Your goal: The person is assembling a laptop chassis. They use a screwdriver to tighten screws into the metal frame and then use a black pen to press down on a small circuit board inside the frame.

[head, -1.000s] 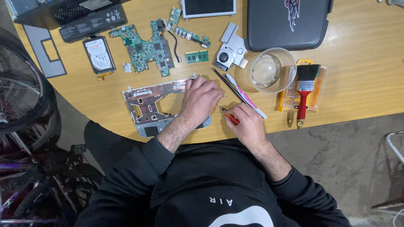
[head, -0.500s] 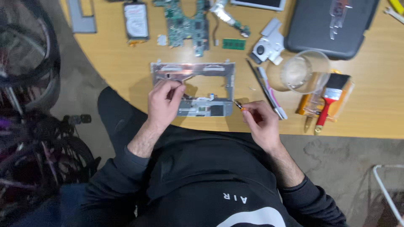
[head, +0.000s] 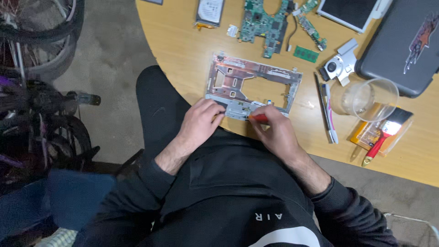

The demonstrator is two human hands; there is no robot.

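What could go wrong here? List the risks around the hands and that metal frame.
1. The metal frame lies near the table edge and is steadied only at its near rim by the left hand; it might slide off.
2. The red-handled tool in the right hand could slip off the frame.
3. The clear glass cup stands close to the right; an elbow swing might tip it.

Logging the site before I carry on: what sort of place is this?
Probably a home garage or hobby workshop used for electronics repair: a green circuit board and metal laptop frame lie on the wooden table, with bicycle wheels beside it.
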